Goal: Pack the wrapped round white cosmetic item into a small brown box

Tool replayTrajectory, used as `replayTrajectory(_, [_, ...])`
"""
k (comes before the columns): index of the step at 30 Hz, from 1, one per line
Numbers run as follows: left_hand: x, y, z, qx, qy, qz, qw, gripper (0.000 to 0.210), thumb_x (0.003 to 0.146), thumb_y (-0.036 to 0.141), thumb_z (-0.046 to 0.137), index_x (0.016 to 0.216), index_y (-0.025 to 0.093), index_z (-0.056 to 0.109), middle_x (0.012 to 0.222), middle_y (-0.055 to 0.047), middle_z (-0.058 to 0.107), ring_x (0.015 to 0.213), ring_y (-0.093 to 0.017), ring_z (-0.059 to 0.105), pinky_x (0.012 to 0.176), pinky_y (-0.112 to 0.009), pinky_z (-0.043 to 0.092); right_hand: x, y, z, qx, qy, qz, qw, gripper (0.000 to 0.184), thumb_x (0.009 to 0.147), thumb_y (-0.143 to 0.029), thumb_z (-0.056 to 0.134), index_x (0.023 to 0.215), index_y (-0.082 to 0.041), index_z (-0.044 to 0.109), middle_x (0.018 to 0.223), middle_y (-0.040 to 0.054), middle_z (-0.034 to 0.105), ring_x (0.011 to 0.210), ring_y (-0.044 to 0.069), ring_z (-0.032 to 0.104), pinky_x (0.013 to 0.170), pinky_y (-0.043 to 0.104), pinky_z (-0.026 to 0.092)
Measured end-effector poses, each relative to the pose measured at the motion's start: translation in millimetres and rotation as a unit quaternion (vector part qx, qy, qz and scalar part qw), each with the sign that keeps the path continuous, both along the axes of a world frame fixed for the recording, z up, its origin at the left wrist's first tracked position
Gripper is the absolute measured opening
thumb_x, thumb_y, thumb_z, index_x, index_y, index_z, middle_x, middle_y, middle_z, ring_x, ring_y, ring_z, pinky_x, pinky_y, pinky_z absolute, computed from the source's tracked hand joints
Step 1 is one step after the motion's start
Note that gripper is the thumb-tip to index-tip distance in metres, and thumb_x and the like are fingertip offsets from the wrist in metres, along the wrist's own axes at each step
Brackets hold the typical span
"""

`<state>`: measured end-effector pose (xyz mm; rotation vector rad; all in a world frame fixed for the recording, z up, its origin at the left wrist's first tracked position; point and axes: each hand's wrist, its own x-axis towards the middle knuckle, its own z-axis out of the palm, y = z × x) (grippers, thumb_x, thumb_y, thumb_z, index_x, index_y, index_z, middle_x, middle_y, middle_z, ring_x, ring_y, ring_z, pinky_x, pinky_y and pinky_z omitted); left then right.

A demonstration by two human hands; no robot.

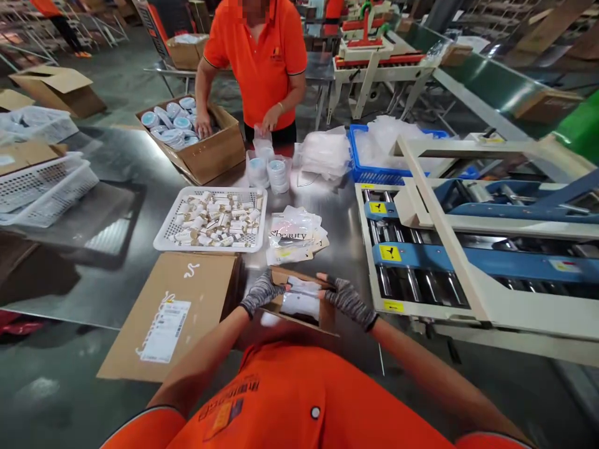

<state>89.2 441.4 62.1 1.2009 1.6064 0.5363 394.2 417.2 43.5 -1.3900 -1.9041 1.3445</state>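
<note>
Brown cardboard forms the small box (299, 302) held at the near edge of the steel table (116, 181), just in front of the person's orange shirt. Inside it lies a clear plastic packet (299, 299) with white contents. The left hand (262, 293), in a grey fingerless glove, grips the box's left flap with curled fingers; the right hand (344, 299), gloved alike, closes over the right flap, fingers stretched along its top edge. Just left of the box, a larger flattened carton (178, 305) with a white label overhangs the table's near edge. Beyond the box, a pile of printed plastic pouches (294, 237) lies toward the middle of the table, beside a white perforated tray (210, 218) full of small white tubes. Farther back stand stacks of round containers in clear bags (269, 171). At the far edge, a co-worker in an orange shirt (257, 56) has one hand in an open carton (206, 146) of round lidded tubs. A blue basket (374, 156) of plastic bags sits to the right, next to a blue and cream carton-sealing machine (468, 249) at the table's right edge.
</note>
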Motion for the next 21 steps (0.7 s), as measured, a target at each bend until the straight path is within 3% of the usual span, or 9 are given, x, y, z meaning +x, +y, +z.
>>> replayTrajectory(2, [2, 2, -2.2, -0.002, -0.009, 0.011, 1.000, 0.066, 0.084, 0.006, 0.096, 0.146, 0.015, 0.074, 0.119, -0.009, 0.087, 0.119, -0.030, 0.085, 0.125, -0.054, 0.066, -6, -13, -11.9, 0.088, -0.041, 0.010, 0.995, 0.063, 0.110, -0.054, 0.063, 0.160, -0.020, 0.080, 0.162, 0.0202, 0.080, 0.153, 0.042, 0.075, 0.133, 0.065, 0.060])
replayTrajectory(6, [-14, -1, 3.3, 0.005, -0.081, -0.004, 0.997, 0.059, 0.082, 0.014, 0.097, 0.139, 0.019, 0.081, 0.107, -0.005, 0.089, 0.114, -0.031, 0.086, 0.126, -0.056, 0.065, 14, -14, -11.5, 0.147, -0.079, 0.214, 0.962, 0.051, 0.111, -0.054, 0.065, 0.142, -0.023, 0.090, 0.156, 0.0203, 0.083, 0.154, 0.038, 0.074, 0.132, 0.056, 0.061])
replayTrajectory(8, [-34, -15, 11.6, 0.008, -0.137, -0.024, 0.990, 0.059, 0.081, 0.032, 0.102, 0.137, 0.023, 0.084, 0.117, -0.008, 0.092, 0.125, -0.034, 0.085, 0.125, -0.056, 0.065, 26, -8, -8.9, 0.160, -0.100, 0.282, 0.941, 0.051, 0.112, -0.058, 0.068, 0.141, -0.023, 0.091, 0.155, 0.0207, 0.083, 0.156, 0.038, 0.072, 0.136, 0.055, 0.056])
replayTrajectory(11, [-60, -49, 23.6, 0.001, -0.199, -0.044, 0.979, 0.087, 0.070, 0.081, 0.102, 0.133, 0.024, 0.088, 0.143, -0.019, 0.089, 0.148, -0.044, 0.078, 0.129, -0.064, 0.061, 34, 1, -8.5, 0.149, -0.100, 0.298, 0.937, 0.051, 0.115, -0.055, 0.068, 0.145, -0.020, 0.090, 0.158, 0.0226, 0.081, 0.162, 0.038, 0.069, 0.144, 0.054, 0.047])
replayTrajectory(13, [-61, -66, 26.4, 0.000, -0.219, -0.039, 0.975, 0.107, 0.060, 0.097, 0.099, 0.137, 0.024, 0.086, 0.160, -0.021, 0.082, 0.163, -0.046, 0.068, 0.139, -0.063, 0.051, 35, 5, -6.0, 0.125, -0.064, 0.294, 0.946, 0.048, 0.118, -0.049, 0.061, 0.143, -0.021, 0.091, 0.154, 0.0199, 0.084, 0.161, 0.035, 0.070, 0.145, 0.053, 0.045])
replayTrajectory(16, [-34, -70, 19.9, -0.012, -0.227, 0.053, 0.972, 0.109, 0.063, 0.095, 0.099, 0.142, 0.022, 0.081, 0.156, -0.022, 0.083, 0.159, -0.044, 0.071, 0.143, -0.060, 0.049, 29, 8, 10.2, 0.091, -0.050, 0.298, 0.949, 0.048, 0.119, -0.043, 0.055, 0.142, -0.022, 0.091, 0.154, 0.0176, 0.084, 0.159, 0.033, 0.071, 0.142, 0.052, 0.051])
replayTrajectory(19, [-1, -58, 7.6, -0.033, -0.222, 0.126, 0.966, 0.105, 0.064, 0.091, 0.100, 0.136, 0.018, 0.078, 0.137, -0.025, 0.090, 0.131, -0.045, 0.085, 0.128, -0.064, 0.064, 1, 6, 37.2, 0.089, -0.161, 0.281, 0.942, 0.044, 0.115, -0.038, 0.063, 0.142, -0.016, 0.090, 0.154, 0.0241, 0.083, 0.152, 0.040, 0.074, 0.137, 0.060, 0.056])
replayTrajectory(21, [13, -54, 0.6, -0.033, -0.249, 0.156, 0.955, 0.098, 0.067, 0.090, 0.100, 0.131, 0.018, 0.078, 0.131, -0.024, 0.091, 0.124, -0.045, 0.088, 0.122, -0.063, 0.068, -35, -3, 50.6, 0.124, -0.237, 0.242, 0.933, 0.051, 0.111, -0.036, 0.072, 0.155, -0.012, 0.082, 0.163, 0.0288, 0.076, 0.158, 0.046, 0.068, 0.141, 0.070, 0.048])
